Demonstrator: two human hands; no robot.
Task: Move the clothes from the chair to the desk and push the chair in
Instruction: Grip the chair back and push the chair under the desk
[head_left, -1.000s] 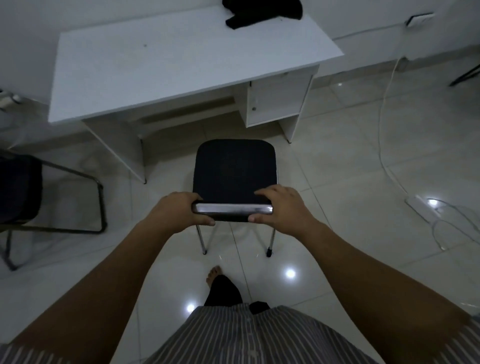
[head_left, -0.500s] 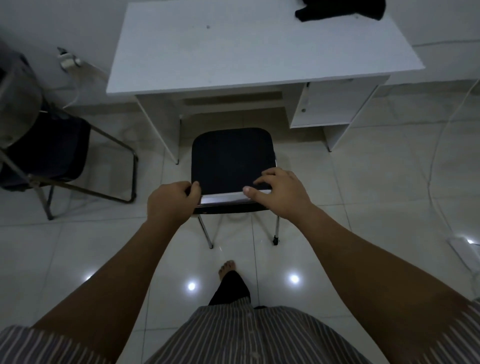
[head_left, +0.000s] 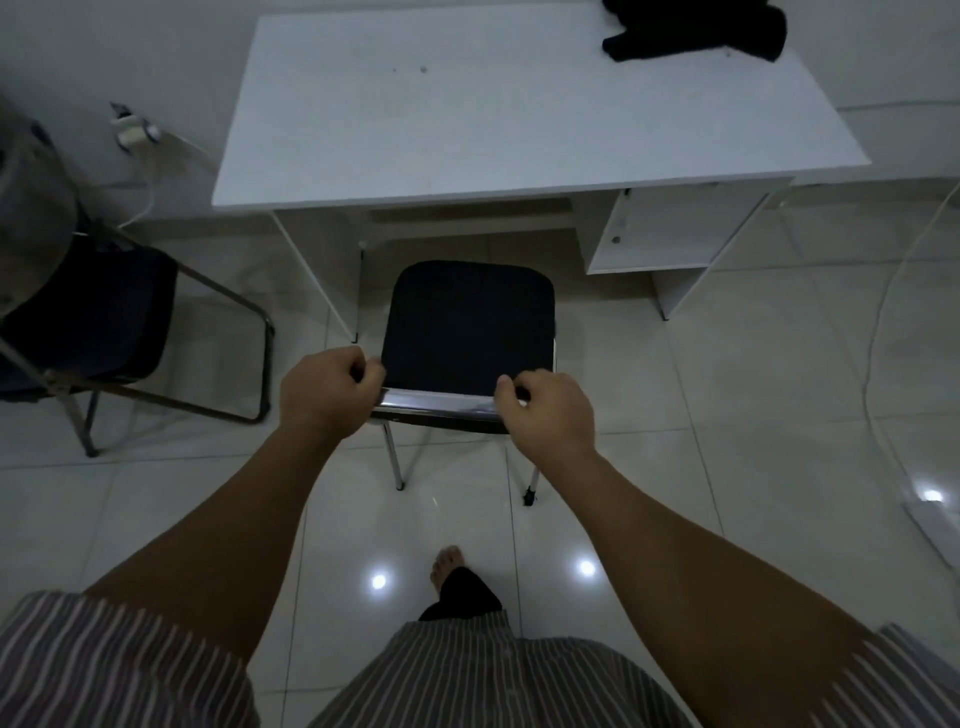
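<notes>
A black-seated chair (head_left: 470, 322) with chrome legs stands on the tiled floor just in front of the white desk (head_left: 467, 119). Its seat is bare and its front edge nears the desk's knee gap. My left hand (head_left: 327, 395) grips the left end of the chrome top rail of the chair's backrest. My right hand (head_left: 548, 415) curls over the right end of the same rail. Dark clothes (head_left: 696, 31) lie in a heap on the desk's far right corner.
A second black chair (head_left: 93, 322) with a metal frame stands at the left. The desk's drawer cabinet (head_left: 660, 228) sits right of the knee gap. A white cable (head_left: 883, 322) trails over the floor at the right. A plug and adapter (head_left: 132, 132) are on the left wall.
The chair has moved forward and leftward toward the desk's knee gap, both hands staying on its back rail. My fingers have curled tighter around the rail.
</notes>
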